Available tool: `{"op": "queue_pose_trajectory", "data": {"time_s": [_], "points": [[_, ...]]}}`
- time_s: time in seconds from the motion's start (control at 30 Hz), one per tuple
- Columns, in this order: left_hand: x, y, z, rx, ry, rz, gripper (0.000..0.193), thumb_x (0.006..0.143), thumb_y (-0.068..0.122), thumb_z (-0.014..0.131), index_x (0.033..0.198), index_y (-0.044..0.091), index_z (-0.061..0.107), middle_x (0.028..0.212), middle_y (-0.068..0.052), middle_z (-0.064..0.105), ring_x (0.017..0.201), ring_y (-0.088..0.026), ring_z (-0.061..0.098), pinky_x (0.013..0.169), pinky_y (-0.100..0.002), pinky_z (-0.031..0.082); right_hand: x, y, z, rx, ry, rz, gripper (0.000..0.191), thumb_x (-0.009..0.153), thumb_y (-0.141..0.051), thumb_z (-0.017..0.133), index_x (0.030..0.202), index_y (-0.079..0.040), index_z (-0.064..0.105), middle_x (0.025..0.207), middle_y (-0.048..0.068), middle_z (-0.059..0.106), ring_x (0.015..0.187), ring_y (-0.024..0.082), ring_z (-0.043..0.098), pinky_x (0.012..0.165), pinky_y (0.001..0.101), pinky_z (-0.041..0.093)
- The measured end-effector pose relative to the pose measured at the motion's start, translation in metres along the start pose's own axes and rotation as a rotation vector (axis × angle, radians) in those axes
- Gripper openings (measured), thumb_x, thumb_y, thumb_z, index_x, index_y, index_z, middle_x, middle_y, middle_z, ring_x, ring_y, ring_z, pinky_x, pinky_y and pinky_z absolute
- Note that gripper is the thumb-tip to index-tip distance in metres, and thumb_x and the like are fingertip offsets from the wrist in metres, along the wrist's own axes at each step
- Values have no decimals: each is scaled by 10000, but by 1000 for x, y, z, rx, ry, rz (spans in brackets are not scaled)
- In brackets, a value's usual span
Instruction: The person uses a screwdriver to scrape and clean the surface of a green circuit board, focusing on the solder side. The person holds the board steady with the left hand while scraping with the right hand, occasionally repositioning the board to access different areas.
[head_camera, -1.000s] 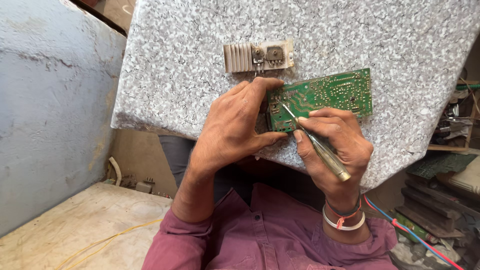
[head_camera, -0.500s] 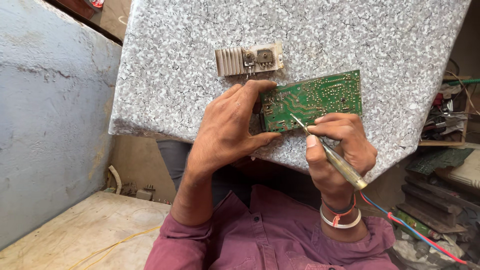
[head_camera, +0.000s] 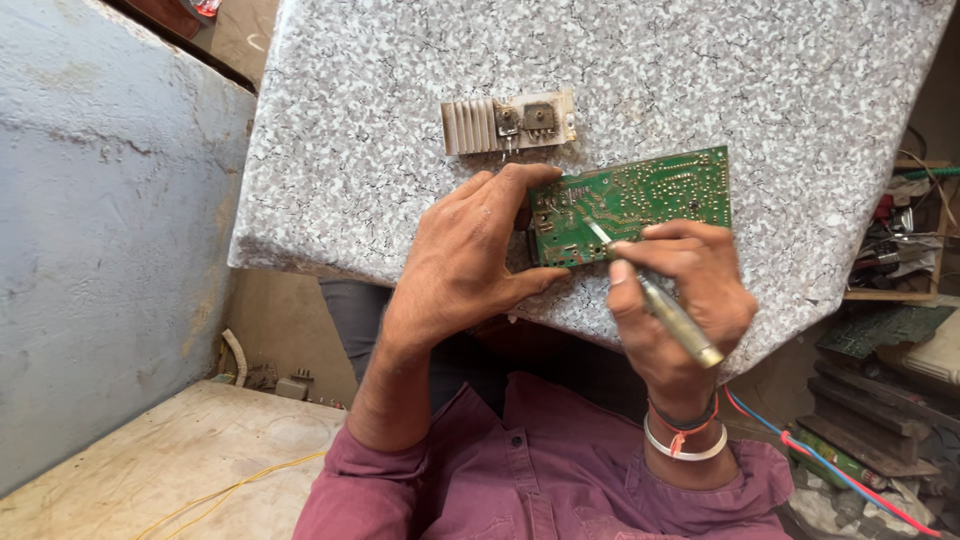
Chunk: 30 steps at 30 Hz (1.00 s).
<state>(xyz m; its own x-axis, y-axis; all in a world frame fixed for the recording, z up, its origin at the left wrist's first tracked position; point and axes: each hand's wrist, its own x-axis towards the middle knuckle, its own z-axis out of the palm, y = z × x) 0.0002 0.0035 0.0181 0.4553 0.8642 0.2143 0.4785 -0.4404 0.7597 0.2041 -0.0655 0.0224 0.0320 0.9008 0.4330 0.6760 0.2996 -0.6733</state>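
Note:
A green circuit board (head_camera: 650, 195) lies solder side up near the front edge of a speckled grey table top (head_camera: 360, 120). My left hand (head_camera: 470, 255) grips the board's left end, thumb below and fingers over its top edge. My right hand (head_camera: 680, 300) holds a slim metal-tipped tool (head_camera: 660, 300) like a pen. Its tip touches the board's left-middle area.
A small ribbed heat sink with two mounted components (head_camera: 508, 122) rests on the table just beyond the board. A shelf with clutter and spare boards (head_camera: 890, 320) stands at right. Red and blue wires (head_camera: 830, 465) run below my right wrist. A grey wall (head_camera: 110, 230) rises at left.
The view has shifted a little. My right hand has moved the tool tip slightly to the right along the board; my left hand keeps its grip.

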Motion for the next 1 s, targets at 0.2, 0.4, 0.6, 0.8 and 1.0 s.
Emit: {"op": "queue_pose_trajectory", "data": {"time_s": [0.2, 0.4, 0.6, 0.8, 1.0], "points": [[0, -1, 0, -3, 5, 21, 761, 741, 305, 903, 1359, 72, 524, 1153, -100, 664, 1047, -301, 655, 898, -412, 526, 3, 1, 1, 4, -22, -20, 142, 919, -35, 734, 1059, -53, 719, 991, 81, 724, 1007, 247, 693, 867, 333, 566], [1, -2, 1, 4, 4, 34, 768, 730, 310, 901, 1353, 70, 521, 1154, -104, 664, 1045, -312, 648, 893, -417, 521, 1, 0, 2, 4, -47, -81, 128, 917, -41, 746, 1038, -59, 709, 999, 82, 732, 1024, 255, 687, 903, 352, 565], [1, -1, 2, 0, -26, -23, 767, 725, 312, 906, 1355, 80, 535, 1071, -98, 664, 988, -304, 650, 868, -420, 524, 0, 1, 2, 6, -51, -101, 133, 906, -48, 771, 1033, -47, 733, 968, 83, 723, 1015, 263, 684, 893, 350, 553], [1, -2, 1, -1, -3, 4, 765, 731, 305, 910, 1354, 79, 528, 1076, -104, 664, 1007, -306, 652, 869, -418, 525, -1, 0, 2, 22, -57, -84, 135, 910, -58, 774, 1039, -52, 733, 975, 79, 725, 1032, 257, 686, 915, 346, 552], [0, 0, 1, -1, -12, -8, 769, 714, 301, 909, 1347, 80, 533, 1090, -100, 675, 989, -294, 658, 855, -413, 522, 2, 1, 0, 8, -60, -62, 131, 901, -53, 756, 1027, -48, 721, 971, 90, 729, 1013, 258, 687, 901, 346, 549]]}}
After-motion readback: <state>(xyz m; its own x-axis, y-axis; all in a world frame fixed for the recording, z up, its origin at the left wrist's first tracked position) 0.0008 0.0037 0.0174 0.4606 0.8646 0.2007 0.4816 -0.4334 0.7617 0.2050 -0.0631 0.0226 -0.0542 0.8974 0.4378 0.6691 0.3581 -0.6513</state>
